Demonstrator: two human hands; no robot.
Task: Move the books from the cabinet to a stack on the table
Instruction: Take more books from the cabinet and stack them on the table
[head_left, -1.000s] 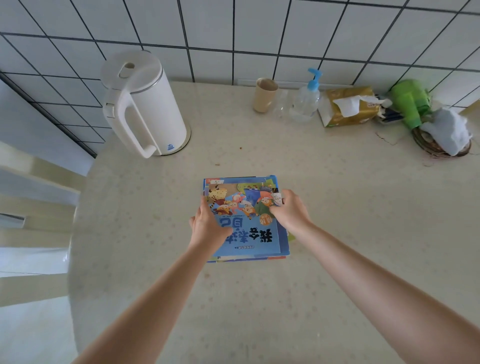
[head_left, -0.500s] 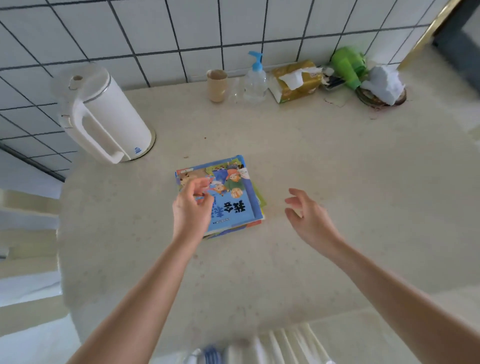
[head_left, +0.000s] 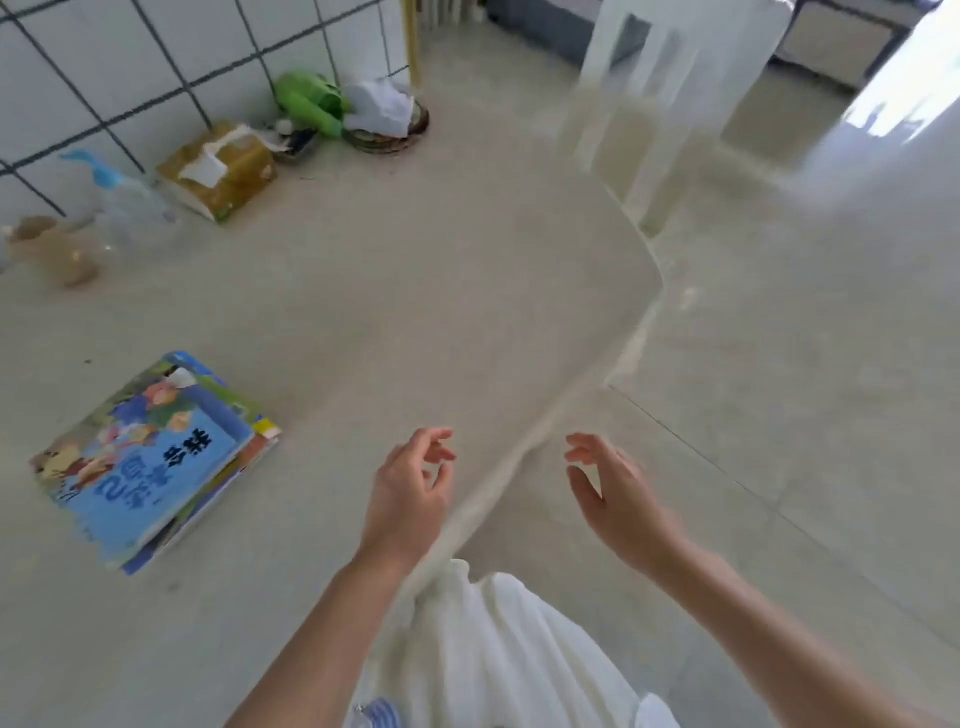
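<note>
Both hands are empty, fingers loosely spread and slightly curled. The left hand (head_left: 410, 493) hovers over the near edge of the tabletop (head_left: 415, 291); the right hand (head_left: 618, 493) hangs just past that edge, over the floor (head_left: 779, 395). The two hands are apart, palms turned toward each other.

The stack of books (head_left: 150, 462) lies flat on the tabletop, well to the left of the left hand, touched by neither hand. Its top cover is blue with cartoon figures, and the edges of the books beneath stick out unevenly on the side nearer the hands.

Far beyond the left hand, along the tiled wall, sit a pump bottle (head_left: 124, 200), a tissue pack (head_left: 221, 171) and a green object (head_left: 309, 101).
</note>
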